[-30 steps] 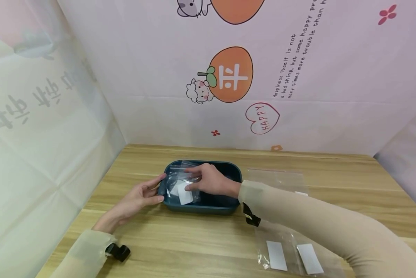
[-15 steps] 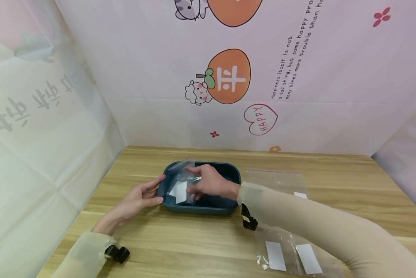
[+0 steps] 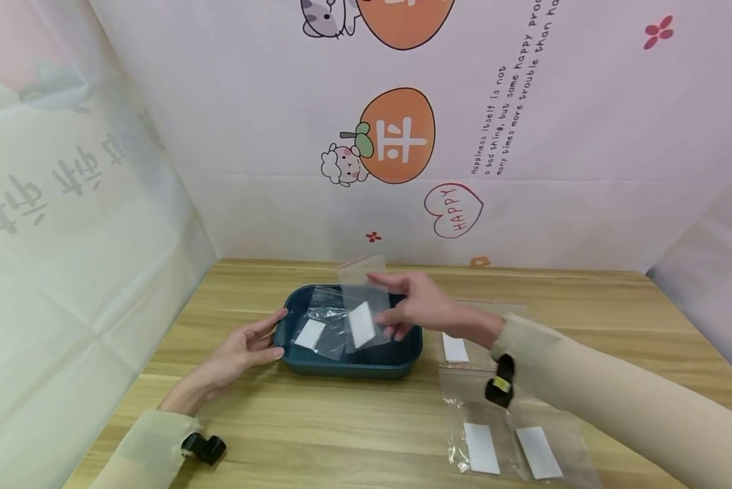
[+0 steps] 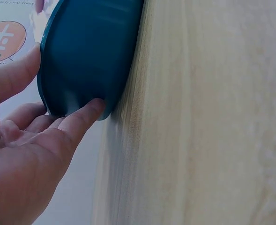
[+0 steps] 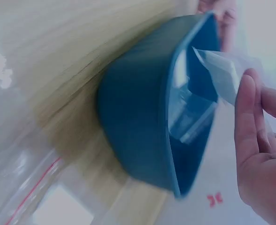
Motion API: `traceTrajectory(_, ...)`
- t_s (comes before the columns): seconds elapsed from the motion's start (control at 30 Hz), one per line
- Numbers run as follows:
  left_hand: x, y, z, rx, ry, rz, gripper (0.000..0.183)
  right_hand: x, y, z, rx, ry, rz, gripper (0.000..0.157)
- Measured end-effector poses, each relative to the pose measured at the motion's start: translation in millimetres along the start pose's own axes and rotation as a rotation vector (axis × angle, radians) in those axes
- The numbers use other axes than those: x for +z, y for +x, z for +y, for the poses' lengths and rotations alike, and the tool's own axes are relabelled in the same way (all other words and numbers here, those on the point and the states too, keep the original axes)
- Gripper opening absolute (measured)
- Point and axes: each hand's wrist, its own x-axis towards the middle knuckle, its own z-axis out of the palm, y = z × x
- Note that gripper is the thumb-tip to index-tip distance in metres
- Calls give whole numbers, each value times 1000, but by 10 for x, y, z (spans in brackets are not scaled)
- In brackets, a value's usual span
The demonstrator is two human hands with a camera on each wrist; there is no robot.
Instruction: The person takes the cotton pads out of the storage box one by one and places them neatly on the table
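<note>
A dark blue-green plastic box stands on the wooden table. My left hand holds its left end, thumb and fingers spread across the corners; the left wrist view shows fingertips against the outer wall. Over the box, my right hand pinches a clear zip bag with a white card in it, the bag's zip edge pointing up. Thumb and fingertips grip its side, as the right wrist view of the bag shows. Another clear bag with a white card lies inside the box at the left.
Several zip bags with white cards lie on the table to the right, among them a front left bag, a front right bag and one farther back. A printed cloth hangs behind the table.
My right hand has lifted one zip bag from the bags in the box and drawn it to the right, uncovering the other. My left hand has stayed at the box's end.
</note>
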Motion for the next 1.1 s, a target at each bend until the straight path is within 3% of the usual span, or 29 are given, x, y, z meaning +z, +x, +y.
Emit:
traceTrajectory(0.43, -13, 7, -13, -21, 5, 16, 81, -783, -1316, 239, 46, 42, -1, 87)
traceTrajectory(0.6, -18, -9, 5, -26, 14, 21, 81, -1013, -1813, 579, 73, 89, -10, 82)
traceTrajectory(0.83, -27, 13, 38, -33, 33, 27, 81, -1317, -2432, 1131, 118, 267, -70, 73)
traceTrajectory(1.03, -7, 6, 22, -38, 24, 25, 82, -1500, -2768, 1372, 279, 309, -80, 73)
traceTrajectory(1.1, 2, 10, 12, -40, 26, 24, 82, -1531, -2845, 1441, 265, 302, -97, 74)
